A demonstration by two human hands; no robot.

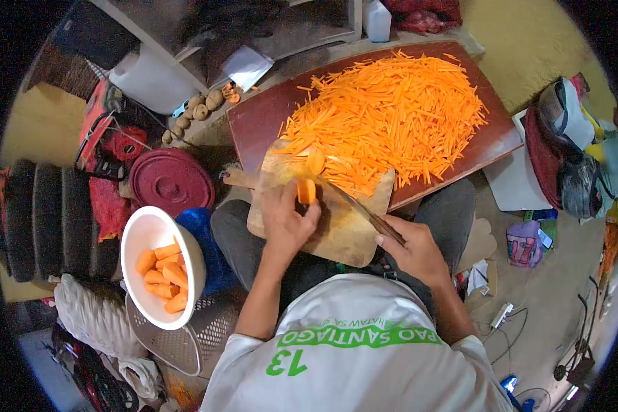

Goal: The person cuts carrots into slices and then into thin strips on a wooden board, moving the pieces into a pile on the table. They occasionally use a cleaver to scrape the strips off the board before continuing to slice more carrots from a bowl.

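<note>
My left hand (pixel 288 216) grips a short carrot piece (pixel 306 191) over the wooden cutting board (pixel 343 237). In my right hand (pixel 413 253) is the brown handle of a knife (pixel 357 208), whose blade slants up and left across the board. A carrot slice (pixel 315 161) lies at the board's upper part, just above the blade. Beyond it, a large heap of carrot sticks (pixel 405 117) covers much of a dark red table (pixel 257 127) and spills onto the board.
A white bowl (pixel 132 275) with several carrot chunks stands at the left, by a perforated basket (pixel 165 343). Behind it is a dark red round lid (pixel 172 182). Potatoes (pixel 200 111) lie near the table's left corner. A purple bag (pixel 524 244) sits at the right.
</note>
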